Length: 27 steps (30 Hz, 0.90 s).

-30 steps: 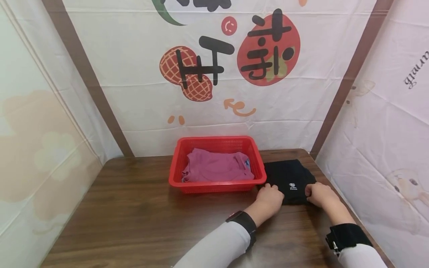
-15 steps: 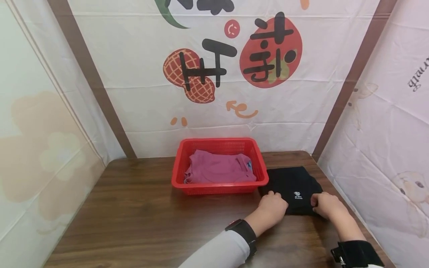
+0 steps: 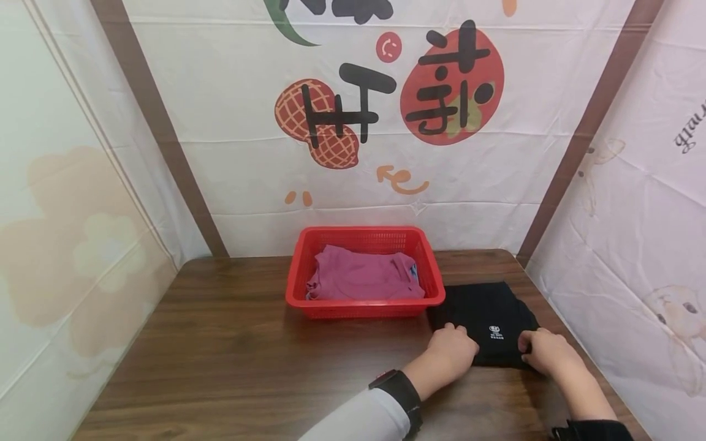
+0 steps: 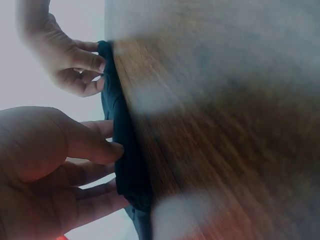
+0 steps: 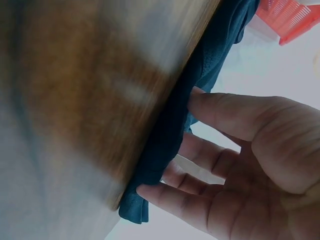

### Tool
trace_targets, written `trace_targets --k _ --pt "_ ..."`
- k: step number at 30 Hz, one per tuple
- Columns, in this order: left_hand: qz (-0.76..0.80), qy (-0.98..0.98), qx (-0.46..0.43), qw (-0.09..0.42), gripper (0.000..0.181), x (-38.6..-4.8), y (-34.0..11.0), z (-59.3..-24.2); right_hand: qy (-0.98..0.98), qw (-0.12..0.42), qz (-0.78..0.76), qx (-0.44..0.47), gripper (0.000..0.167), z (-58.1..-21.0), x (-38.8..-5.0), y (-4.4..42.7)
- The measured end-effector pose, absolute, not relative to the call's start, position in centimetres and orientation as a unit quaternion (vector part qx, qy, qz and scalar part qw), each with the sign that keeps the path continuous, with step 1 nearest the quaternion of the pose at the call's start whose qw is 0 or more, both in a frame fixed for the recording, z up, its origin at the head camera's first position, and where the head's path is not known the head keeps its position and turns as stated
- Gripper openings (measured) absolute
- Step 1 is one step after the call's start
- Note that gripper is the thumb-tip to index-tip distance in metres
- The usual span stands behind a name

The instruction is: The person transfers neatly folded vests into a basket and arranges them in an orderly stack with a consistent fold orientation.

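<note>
A folded black shirt (image 3: 480, 315) with a small white print lies flat on the table, right of the red basket. My left hand (image 3: 451, 352) pinches its near left part. In the left wrist view the thumb of the left hand (image 4: 50, 165) is against the folded edge, the fingers over the top. At the near right corner my right hand (image 3: 548, 354) pinches the cloth. The right wrist view has the right hand's (image 5: 240, 160) thumb and fingertips on the dark fold. Palms hide part of the fingers in the head view.
A red plastic basket (image 3: 365, 309) holds a folded pinkish-purple garment (image 3: 361, 275), with a bit of blue cloth at its right. The brown wooden table (image 3: 237, 361) meets printed white curtains (image 3: 242, 184) at the back and sides.
Both hands have drawn the black shirt toward me and a little to the right, its far edge now lower in view. The basket has stayed put; the head view has shifted slightly.
</note>
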State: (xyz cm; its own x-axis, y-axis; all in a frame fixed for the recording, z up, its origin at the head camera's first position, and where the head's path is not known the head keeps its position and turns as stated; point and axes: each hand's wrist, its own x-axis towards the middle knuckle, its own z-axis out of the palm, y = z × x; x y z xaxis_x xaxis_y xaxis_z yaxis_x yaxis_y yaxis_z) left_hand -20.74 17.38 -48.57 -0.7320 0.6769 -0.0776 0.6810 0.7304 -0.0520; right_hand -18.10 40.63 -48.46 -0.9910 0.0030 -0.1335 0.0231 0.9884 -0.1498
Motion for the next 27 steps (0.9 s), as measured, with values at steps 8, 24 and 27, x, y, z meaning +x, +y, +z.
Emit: trace_targets --k 8,24,27 --pt "-0.04 0.925 0.377 0.029 0.028 -19.7 17.2 -48.9 0.995 0.068 -0.076 0.0 0.018 -48.6 -16.6 40.7" --pt "-0.042 0.92 0.389 0.032 0.026 -17.0 16.4 -48.4 0.995 0.063 -0.074 -0.012 0.02 -48.6 -14.1 39.9" --pt "-0.045 0.921 0.386 0.033 0.025 -16.4 16.4 -48.2 0.995 0.061 -0.076 -0.011 0.021 -48.6 -13.6 39.9"
